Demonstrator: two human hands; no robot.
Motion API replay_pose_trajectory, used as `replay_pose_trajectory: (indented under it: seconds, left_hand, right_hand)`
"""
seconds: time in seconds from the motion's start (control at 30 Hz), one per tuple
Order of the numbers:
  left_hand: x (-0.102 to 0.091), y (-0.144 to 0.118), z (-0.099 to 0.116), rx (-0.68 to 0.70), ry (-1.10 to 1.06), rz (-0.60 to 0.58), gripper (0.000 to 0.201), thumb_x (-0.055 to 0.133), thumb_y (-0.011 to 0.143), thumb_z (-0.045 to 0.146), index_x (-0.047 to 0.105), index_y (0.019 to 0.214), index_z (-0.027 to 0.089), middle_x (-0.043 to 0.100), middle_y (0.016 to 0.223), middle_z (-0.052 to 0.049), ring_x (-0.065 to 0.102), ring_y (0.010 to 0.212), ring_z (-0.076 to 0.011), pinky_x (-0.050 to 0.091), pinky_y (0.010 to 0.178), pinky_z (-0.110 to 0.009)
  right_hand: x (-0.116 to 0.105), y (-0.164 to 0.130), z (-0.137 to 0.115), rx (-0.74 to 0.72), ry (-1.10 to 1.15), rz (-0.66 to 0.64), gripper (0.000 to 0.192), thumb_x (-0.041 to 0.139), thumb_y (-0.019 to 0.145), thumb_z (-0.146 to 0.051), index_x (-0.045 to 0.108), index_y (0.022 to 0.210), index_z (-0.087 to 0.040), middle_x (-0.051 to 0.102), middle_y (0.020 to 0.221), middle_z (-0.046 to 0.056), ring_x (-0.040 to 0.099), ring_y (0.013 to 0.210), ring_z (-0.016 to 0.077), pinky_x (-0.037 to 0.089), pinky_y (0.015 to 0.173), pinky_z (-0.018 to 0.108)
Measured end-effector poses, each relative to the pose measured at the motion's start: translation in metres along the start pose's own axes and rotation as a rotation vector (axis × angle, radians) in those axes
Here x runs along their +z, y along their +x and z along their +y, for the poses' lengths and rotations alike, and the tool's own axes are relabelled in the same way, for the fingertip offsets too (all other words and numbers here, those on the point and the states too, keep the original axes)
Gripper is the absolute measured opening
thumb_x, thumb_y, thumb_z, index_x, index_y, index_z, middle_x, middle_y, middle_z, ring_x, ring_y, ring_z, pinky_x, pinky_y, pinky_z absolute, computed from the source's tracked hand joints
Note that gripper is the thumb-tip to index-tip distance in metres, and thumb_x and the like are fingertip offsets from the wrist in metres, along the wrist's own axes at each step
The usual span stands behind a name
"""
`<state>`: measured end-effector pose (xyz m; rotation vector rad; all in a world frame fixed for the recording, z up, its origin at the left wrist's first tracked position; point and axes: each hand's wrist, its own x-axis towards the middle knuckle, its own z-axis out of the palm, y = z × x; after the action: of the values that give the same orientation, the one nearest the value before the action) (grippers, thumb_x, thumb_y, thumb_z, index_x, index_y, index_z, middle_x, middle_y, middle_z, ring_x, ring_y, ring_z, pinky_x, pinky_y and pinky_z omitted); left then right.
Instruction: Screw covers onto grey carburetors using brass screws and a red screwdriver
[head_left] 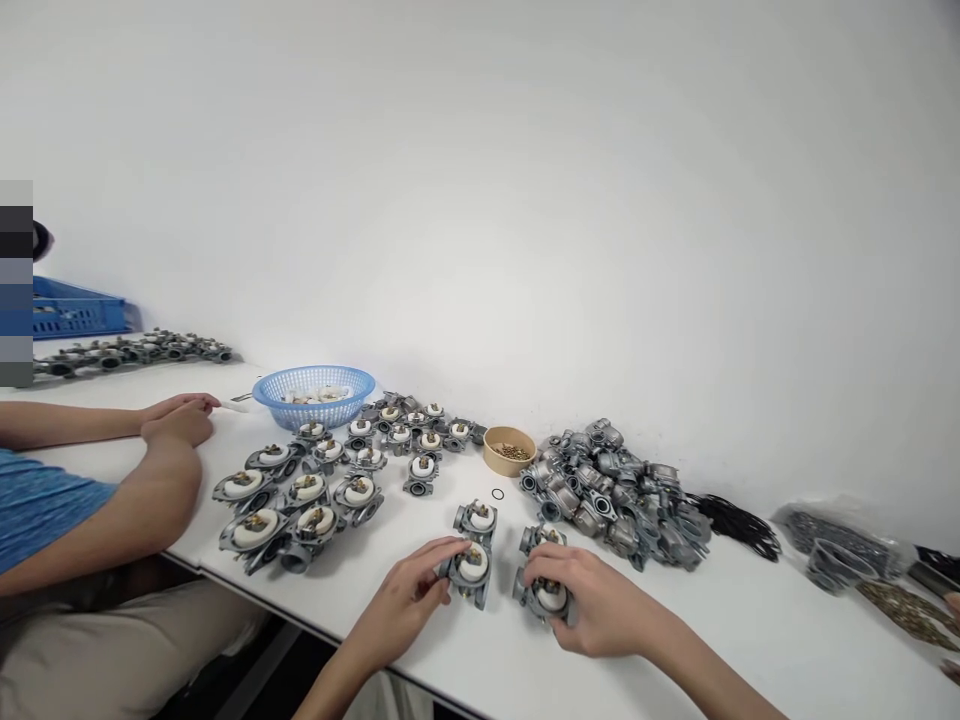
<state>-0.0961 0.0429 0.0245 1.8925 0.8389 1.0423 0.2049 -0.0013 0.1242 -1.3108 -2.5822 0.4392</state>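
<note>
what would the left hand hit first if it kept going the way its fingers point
The left hand already touches a carburetor; straight on, it would probably meet the carburetor under the right hand, though depth is unclear.

Basket (313,392) left of bowl (509,450); parts pile (615,490) right.

Assembly workshop, white bench (360,590), heaped carburetor bodies (607,490), parts basket (313,396)

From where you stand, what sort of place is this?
Probably a small assembly workshop. On the white bench lie rows of carburetor bodies, a loose pile of them, and a bowl of brass parts. Each hand, left hand and right hand, holds one.
</note>
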Motion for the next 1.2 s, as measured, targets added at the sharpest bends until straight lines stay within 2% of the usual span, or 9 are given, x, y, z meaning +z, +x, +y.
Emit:
replay_pose_trajectory:
  seconds: [0.2, 0.47, 0.7, 0.8, 0.9, 0.97, 1.07, 1.13, 1.2]
  left_hand:
    - [0.001, 0.0, 0.002, -0.051, -0.061, 0.021, 0.043, 0.057, 0.098, 0.034, 0.069, 0.138, 0.034, 0.056, 0.155, -0.008, 0.065, 0.073, -0.0131, 0.061, 0.079, -0.034]
    - [0.003, 0.0, 0.005, -0.102, -0.131, 0.296, 0.044, 0.061, 0.094, 0.058, 0.074, 0.117, 0.024, 0.066, 0.134, -0.01, 0.058, 0.061, -0.0102, 0.05, 0.051, -0.025]
    - [0.004, -0.001, 0.017, -0.118, -0.118, 0.325, 0.029, 0.064, 0.094, 0.049, 0.078, 0.106, 0.027, 0.069, 0.123, -0.008, 0.054, 0.062, -0.0111, 0.046, 0.05, -0.023]
    - [-0.021, 0.001, 0.041, -0.034, 0.03, 0.3, 0.022, 0.06, 0.099, 0.039, 0.078, 0.106, 0.027, 0.072, 0.121, -0.007, 0.062, 0.073, -0.0144, 0.052, 0.059, -0.024]
    - [-0.064, 0.017, 0.075, 0.129, 0.22, 0.251, 0.023, 0.055, 0.102, 0.033, 0.076, 0.108, 0.027, 0.075, 0.115, -0.006, 0.068, 0.087, -0.0177, 0.054, 0.065, -0.024]
    - [-0.096, 0.04, 0.096, 0.193, 0.331, 0.253, 0.026, 0.054, 0.102, 0.034, 0.077, 0.11, 0.026, 0.077, 0.109, -0.006, 0.069, 0.087, -0.0185, 0.055, 0.063, -0.023]
    - [-0.136, 0.092, 0.11, 0.114, 0.562, 0.298, 0.032, 0.051, 0.101, 0.038, 0.077, 0.112, 0.023, 0.078, 0.114, -0.007, 0.072, 0.091, -0.0217, 0.058, 0.067, -0.027]
    - [-0.154, 0.132, 0.105, -0.005, 0.771, 0.211, 0.037, 0.045, 0.102, 0.038, 0.074, 0.121, 0.024, 0.077, 0.121, -0.006, 0.071, 0.102, -0.0234, 0.059, 0.081, -0.031]
    - [-0.163, 0.172, 0.09, -0.071, 0.834, 0.135, 0.036, 0.047, 0.1, 0.033, 0.075, 0.12, 0.023, 0.078, 0.115, -0.006, 0.072, 0.103, -0.0248, 0.057, 0.088, -0.033]
  right_hand:
    - [-0.003, -0.001, -0.002, -0.004, 0.001, -0.014, 0.049, 0.063, 0.073, -0.012, 0.071, 0.117, -0.031, 0.069, 0.129, 0.005, 0.072, 0.108, 0.0286, 0.055, 0.097, 0.038]
    - [0.004, -0.015, 0.003, 0.073, -0.029, -0.007, 0.048, 0.064, 0.087, -0.023, 0.069, 0.133, -0.036, 0.06, 0.152, 0.004, 0.057, 0.14, 0.0323, 0.048, 0.115, 0.045]
    - [-0.017, -0.014, -0.014, 0.098, -0.077, -0.06, 0.043, 0.063, 0.093, -0.03, 0.069, 0.135, -0.033, 0.06, 0.152, 0.007, 0.057, 0.139, 0.0332, 0.05, 0.113, 0.049]
    - [-0.023, -0.009, -0.02, 0.087, -0.096, -0.084, 0.043, 0.063, 0.092, -0.027, 0.069, 0.134, -0.033, 0.062, 0.148, 0.006, 0.059, 0.136, 0.0323, 0.051, 0.112, 0.049]
    - [-0.023, -0.005, -0.02, 0.083, -0.104, -0.097, 0.038, 0.063, 0.092, -0.023, 0.071, 0.127, -0.033, 0.065, 0.143, 0.006, 0.062, 0.131, 0.0321, 0.053, 0.109, 0.051]
    - [-0.02, -0.005, -0.017, 0.076, -0.098, -0.086, 0.033, 0.062, 0.093, -0.022, 0.073, 0.122, -0.033, 0.066, 0.141, 0.006, 0.065, 0.127, 0.0313, 0.055, 0.108, 0.05]
    - [-0.013, -0.006, -0.007, 0.041, -0.076, -0.056, 0.027, 0.059, 0.095, -0.02, 0.073, 0.114, -0.033, 0.068, 0.138, 0.005, 0.067, 0.124, 0.0289, 0.055, 0.108, 0.048]
    - [-0.007, -0.007, 0.002, -0.004, -0.067, -0.028, 0.026, 0.058, 0.096, -0.018, 0.073, 0.11, -0.034, 0.069, 0.136, 0.003, 0.067, 0.123, 0.0275, 0.056, 0.107, 0.046]
    - [-0.002, -0.008, 0.011, -0.081, -0.058, 0.004, 0.026, 0.058, 0.096, -0.017, 0.074, 0.108, -0.033, 0.07, 0.134, 0.003, 0.068, 0.121, 0.0271, 0.058, 0.102, 0.043]
